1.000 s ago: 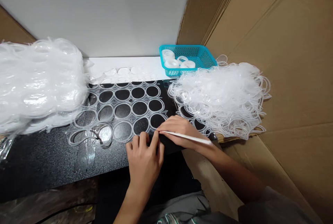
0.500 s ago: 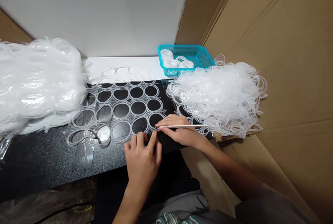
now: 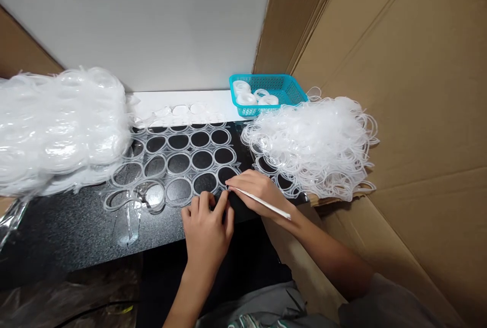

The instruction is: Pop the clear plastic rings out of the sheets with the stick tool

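A translucent sheet of joined plastic rings [image 3: 190,162] lies flat on the black speckled tabletop [image 3: 95,234]. My left hand [image 3: 207,221] rests at the sheet's near right corner, fingers bent and apart, with the index fingertip pressing down there. Pinched in my right hand [image 3: 255,192] is a thin white stick [image 3: 266,204], held like a pen. Its tip meets the sheet's corner ring close to my left index finger; the fingertips hide the exact contact.
On the left rises a tall stack of ring sheets [image 3: 64,125]. To the right, a tangled heap of clear ring scraps [image 3: 319,145] sits beside cardboard [image 3: 414,115]. A turquoise basket [image 3: 247,111] at the back holds several white ring bundles [image 3: 246,99].
The stick's rear end has swung down toward my right wrist, while its tip stays at the corner. My left hand keeps its place. The camera view has shifted slightly.
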The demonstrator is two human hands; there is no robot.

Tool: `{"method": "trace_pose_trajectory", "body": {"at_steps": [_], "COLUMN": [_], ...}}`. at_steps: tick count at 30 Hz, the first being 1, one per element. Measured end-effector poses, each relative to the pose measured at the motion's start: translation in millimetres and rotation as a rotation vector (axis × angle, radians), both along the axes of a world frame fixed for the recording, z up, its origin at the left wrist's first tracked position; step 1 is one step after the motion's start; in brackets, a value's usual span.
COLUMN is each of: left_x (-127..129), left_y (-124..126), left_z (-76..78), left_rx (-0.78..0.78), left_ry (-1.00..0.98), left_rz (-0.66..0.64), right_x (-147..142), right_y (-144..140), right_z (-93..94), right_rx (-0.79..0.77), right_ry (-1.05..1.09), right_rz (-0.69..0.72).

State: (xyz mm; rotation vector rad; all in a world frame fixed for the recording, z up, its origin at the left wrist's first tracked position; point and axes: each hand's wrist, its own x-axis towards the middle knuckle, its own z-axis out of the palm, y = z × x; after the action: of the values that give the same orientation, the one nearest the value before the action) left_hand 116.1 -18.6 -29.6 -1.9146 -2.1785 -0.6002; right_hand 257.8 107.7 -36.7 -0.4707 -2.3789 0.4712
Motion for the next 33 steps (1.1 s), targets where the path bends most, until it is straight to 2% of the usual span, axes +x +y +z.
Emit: {"method": "trace_pose_trajectory", "body": {"at_steps": [5, 10, 18, 24, 28, 31, 33], "left_x": [1, 1, 2, 1, 0, -3, -8], "left_y": [1, 0, -1, -1, -1, -3, -1], "left_z": [0.4, 0.3, 2.1, 2.8, 2.9, 4.6, 8.5], "left_rx": [-0.027, -0.065, -0.075, -0.067, -0.073, -0.052, 0.037], "left_ry": [0.012, 0.006, -0.012, -0.029, -0.070, -0.188, -0.367], "left_rz": [0.010, 0.024, 0.024, 0.010, 0.008, -0.020, -0.043], "right_x": [-2, -8, -13, -23, -29, -28, -25], "right_y": [3, 16, 41, 57, 61, 59, 56], "right_z": [-2.1, -1.6, 22.1, 27.7, 35.4, 45.7, 52.8], "right_rx": [0.038, 0.067, 0.045, 0.026, -0.044, -0.156, -0.255], "right_ry": [0.039, -0.109, -0.152, -0.112, -0.099, -0.156, -0.180], "right_rz": [0.000, 0.004, -0.061, -0.108, -0.115, -0.002, 0.075]}}
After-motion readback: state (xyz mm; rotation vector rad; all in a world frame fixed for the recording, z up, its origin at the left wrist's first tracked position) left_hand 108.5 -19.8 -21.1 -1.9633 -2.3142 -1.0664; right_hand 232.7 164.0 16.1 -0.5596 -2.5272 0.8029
